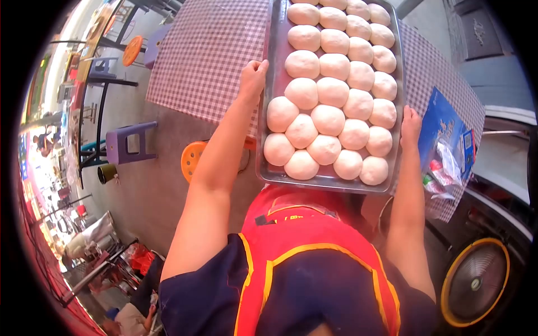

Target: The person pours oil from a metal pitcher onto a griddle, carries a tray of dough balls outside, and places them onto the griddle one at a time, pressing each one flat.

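Observation:
A large metal tray (330, 186) stretches away from my body, packed with several rows of round, pale dough balls (327, 120). Its near end sits in front of my red apron, and the rest reaches over the checked tablecloth. My left hand (254, 78) is closed on the tray's left rim, about halfway along. On the opposite side, my right hand (411, 124) grips the right rim a little nearer to me. Fingers of both hands are partly hidden by the rim. Many of the dough balls touch one another.
The table with a checked tablecloth (207, 56) lies under and beside the tray. A blue bag (437, 120) and small packets (445, 168) lie on its right part. An orange stool (193, 161) and a purple stool (130, 141) stand left. A fan (476, 283) is at lower right. Another person (134, 318) is at lower left.

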{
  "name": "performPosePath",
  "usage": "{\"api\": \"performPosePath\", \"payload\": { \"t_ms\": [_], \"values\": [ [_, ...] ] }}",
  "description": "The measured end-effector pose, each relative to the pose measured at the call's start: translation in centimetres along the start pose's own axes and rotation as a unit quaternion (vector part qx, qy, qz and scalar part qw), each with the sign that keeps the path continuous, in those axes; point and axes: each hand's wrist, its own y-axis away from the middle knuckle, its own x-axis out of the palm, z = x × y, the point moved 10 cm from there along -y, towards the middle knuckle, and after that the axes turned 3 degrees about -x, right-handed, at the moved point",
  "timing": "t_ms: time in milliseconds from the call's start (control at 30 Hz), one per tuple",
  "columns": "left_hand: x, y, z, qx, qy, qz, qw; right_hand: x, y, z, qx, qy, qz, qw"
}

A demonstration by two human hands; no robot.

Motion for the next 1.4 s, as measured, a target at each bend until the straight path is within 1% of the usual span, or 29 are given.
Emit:
{"api": "performPosePath", "payload": {
  "t_ms": [33, 67, 100, 133, 167, 233, 300, 400, 433, 500, 533, 600, 633, 700, 733, 833, 933, 1033, 1133, 1233, 1333, 1400],
  "values": [
    [-0.8, 0.8, -1.2, 0.031, -0.046, -0.014, 0.998, -0.9, 0.3, 0.9, -0.017, 0.039, -0.018, 0.999],
    [-1.8, 2.1, -3.7, 0.141, -0.125, -0.044, 0.981, -2.1, 0.9, 2.4, -0.077, 0.142, -0.028, 0.987],
    [-2.8, 4.1, -5.9, 0.25, -0.198, -0.076, 0.945, -3.3, 2.1, 4.1, -0.097, 0.122, -0.051, 0.986],
    [-3.2, 6.6, -7.7, 0.355, -0.265, -0.108, 0.89, -4.6, 3.7, 5.6, -0.116, 0.103, -0.074, 0.985],
    [-3.2, 8.0, -7.9, 0.342, -0.237, -0.053, 0.908, -5.9, 5.8, 7.3, -0.132, 0.087, -0.096, 0.983],
    [-2.0, 11.7, -8.6, 0.308, -0.175, 0.066, 0.933, -5.5, 10.3, 8.7, -0.083, 0.044, -0.01, 0.995],
    [0.0, 14.7, -7.2, 0.301, -0.18, 0.156, 0.923, -4.7, 14.4, 8.3, -0.054, 0.08, 0.058, 0.994],
    [3.6, 19.3, -5.0, 0.274, -0.161, 0.274, 0.908, -4.1, 17.3, 6.7, -0.048, 0.126, 0.097, 0.986],
    [5.1, 20.6, -3.9, 0.265, -0.165, 0.311, 0.898, -3.7, 17.6, 6.0, -0.059, 0.137, 0.101, 0.984],
    [8.0, 23.8, -3.9, 0.239, -0.166, 0.397, 0.87, -2.9, 17.4, 4.9, -0.083, 0.157, 0.112, 0.978],
    [9.2, 24.8, -3.9, 0.25, -0.164, 0.403, 0.865, -2.8, 17.5, 4.9, -0.11, 0.195, 0.105, 0.969],
    [11.6, 26.4, -3.9, 0.271, -0.162, 0.413, 0.854, -2.6, 17.1, 5.5, -0.111, 0.232, 0.114, 0.96],
    [12.9, 26.9, -3.7, 0.266, -0.174, 0.412, 0.854, -2.5, 17.0, 6.0, -0.111, 0.249, 0.12, 0.955],
    [15.2, 27.7, -3.9, 0.254, -0.199, 0.409, 0.854, -2.3, 16.7, 6.5, -0.073, 0.284, 0.146, 0.945],
    [16.2, 27.7, -4.1, 0.24, -0.197, 0.414, 0.855, -1.8, 16.5, 6.5, -0.054, 0.302, 0.159, 0.938],
    [20.3, 27.3, -1.4, 0.205, -0.177, 0.391, 0.88, -1.2, 16.3, 5.5, -0.043, 0.323, 0.183, 0.927],
    [22.6, 26.6, 0.9, 0.1, -0.255, 0.416, 0.867, -1.2, 16.2, 4.7, -0.064, 0.322, 0.17, 0.929],
    [23.2, 26.2, 0.8, 0.025, -0.214, 0.412, 0.885, -1.4, 15.9, 4.7, -0.08, 0.297, 0.151, 0.939],
    [23.5, 26.5, 0.1, 0.034, -0.238, 0.422, 0.874, -1.3, 15.7, 4.3, -0.083, 0.288, 0.156, 0.941],
    [23.3, 27.0, -0.5, -0.029, -0.201, 0.441, 0.874, -1.7, 16.0, 4.3, -0.072, 0.293, 0.17, 0.938],
    [24.0, 27.5, 2.1, -0.1, -0.143, 0.476, 0.862, -2.5, 17.1, 4.2, -0.092, 0.234, 0.175, 0.952],
    [24.2, 28.3, 2.0, -0.091, -0.16, 0.528, 0.829, -3.1, 17.6, 4.3, -0.083, 0.215, 0.199, 0.952]
  ]
}}
